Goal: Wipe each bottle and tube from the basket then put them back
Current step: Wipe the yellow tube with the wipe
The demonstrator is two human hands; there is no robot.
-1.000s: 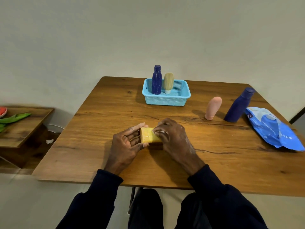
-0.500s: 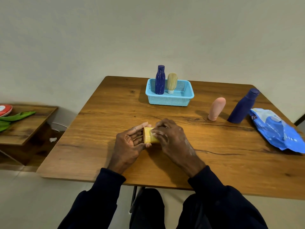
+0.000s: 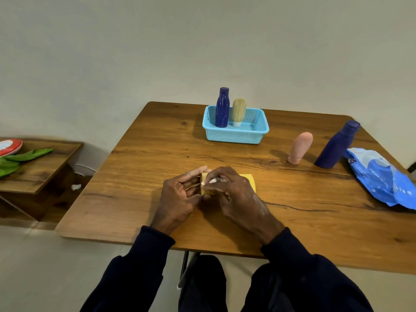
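Yellow tube (image 3: pixel 250 180) status, scanning left to right. It lies flat on the table (image 3: pixel 135 176), near the front edge, between both hands.

Left hand (image 3: pixel 180 194) holds the tube's left end, index finger along the far side and thumb on the near side, bracing it.

Right hand (image 3: pixel 234 194) lies over the tube's middle, fingertips pinching a small white wipe (image 3: pixel 211 181) and pressing it onto the tube near the left end. Only the two ends show, so I cannot tell where the cap is.

Handling, my read: light, soft-walled plastic that dents if squeezed mid-body. It looks smooth, so probably slick once damp. Best hold is at the ends, pinching across the flat faces, with light wiping pressure so it doesn't skid on the wood.

Behind the hands, the blue basket (image 3: pixel 236 137) holds a dark blue bottle (image 3: pixel 222 109) and a beige tube (image 3: pixel 239 110), both upright and just beside each other at the basket's left side. The right half of the basket has room.

Right of that, on the table, a pink tube (image 3: pixel 300 147) stands on its cap. A second blue bottle (image 3: pixel 335 147) stands near it. The bottles look rigid, so grip them round the body. The tubes standing on their caps look tippy.

Far right, a blue wipes pack (image 3: pixel 382 179) lies just beside that bottle.
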